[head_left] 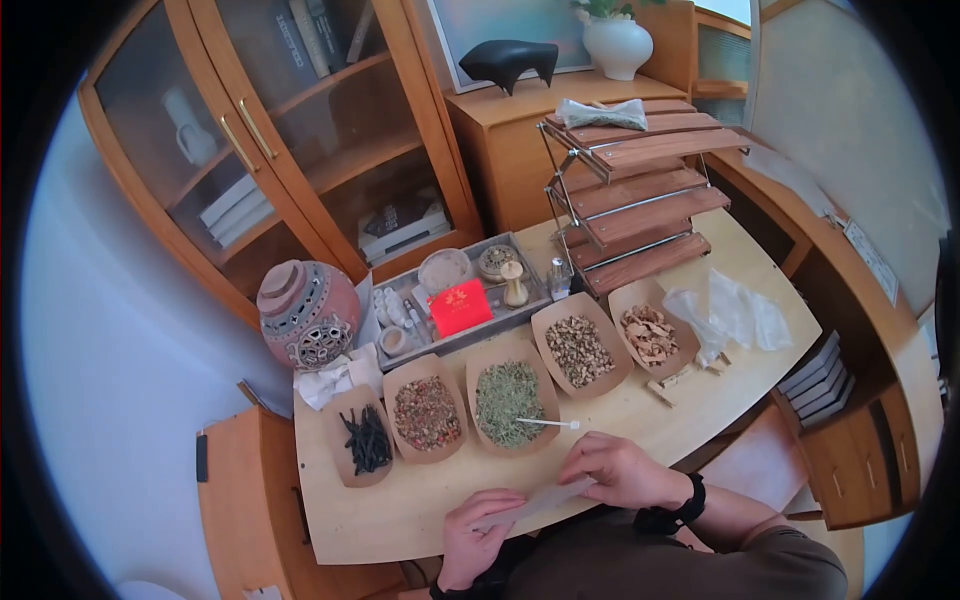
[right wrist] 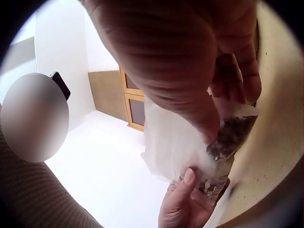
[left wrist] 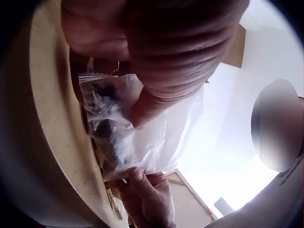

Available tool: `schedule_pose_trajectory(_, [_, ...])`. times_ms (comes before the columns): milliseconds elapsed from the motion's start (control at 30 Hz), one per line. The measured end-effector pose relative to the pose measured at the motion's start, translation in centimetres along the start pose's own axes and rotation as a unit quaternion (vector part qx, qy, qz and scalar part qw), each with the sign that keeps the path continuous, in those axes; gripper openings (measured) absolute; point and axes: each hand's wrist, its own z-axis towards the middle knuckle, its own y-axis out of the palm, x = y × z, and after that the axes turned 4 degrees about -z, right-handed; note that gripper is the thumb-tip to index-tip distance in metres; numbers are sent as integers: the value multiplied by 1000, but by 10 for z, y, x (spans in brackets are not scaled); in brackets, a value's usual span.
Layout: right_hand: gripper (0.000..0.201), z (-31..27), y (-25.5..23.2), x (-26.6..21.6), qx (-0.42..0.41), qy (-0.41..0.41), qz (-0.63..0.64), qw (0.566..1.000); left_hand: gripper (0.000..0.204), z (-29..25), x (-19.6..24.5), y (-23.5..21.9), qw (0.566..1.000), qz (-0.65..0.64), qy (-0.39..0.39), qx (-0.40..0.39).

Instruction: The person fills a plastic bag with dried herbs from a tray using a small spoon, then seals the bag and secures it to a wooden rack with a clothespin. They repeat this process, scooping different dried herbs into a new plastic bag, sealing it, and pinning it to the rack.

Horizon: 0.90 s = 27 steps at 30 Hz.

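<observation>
A clear zip bag (head_left: 540, 502) with dried dark and pale herb pieces inside is held in front of the body, close over the table's near edge. My left hand (head_left: 478, 535) pinches one end between thumb and fingers. At the other end my right hand (head_left: 625, 475) pinches it the same way. In the left wrist view the herbs (left wrist: 107, 123) lie along one side of the bag, by a ribbed seal line. Directly beyond the hands is a paper tray of green herb (head_left: 505, 400), with a small white spoon (head_left: 545, 422) across it.
Other paper trays hold black strips (head_left: 367, 438), a reddish mix (head_left: 428, 412), brown pieces (head_left: 577, 352) and pale slices (head_left: 650, 335). Behind them stand a grey tray (head_left: 545, 290) with a red packet (head_left: 460, 308), a patterned jar (head_left: 310, 315) and a wooden rack (head_left: 640, 200). Plastic bags (head_left: 735, 315) lie right.
</observation>
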Motion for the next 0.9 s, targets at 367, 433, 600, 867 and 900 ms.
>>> schedule_pose_trajectory(367, [15,-5,4,5,-1,45,76,996,13,-5,-17,3,995,-77,-58,16])
schedule_pose_trajectory(433, [16,-5,3,6,-3,47,81,996,14,-3,-17,5,990,-114,-79,24])
schedule_pose_trajectory(600, [17,0,6,1,8,34,98,995,16,6,-3,14,963,-229,-138,27])
schedule_pose_trajectory(867, [17,-5,12,-1,-5,67,156,985,13,2,-19,8,976,-181,-120,-10])
schedule_pose_trajectory(900, [17,-5,12,-1,-4,67,156,985,13,2,-21,8,976,-184,-119,-7])
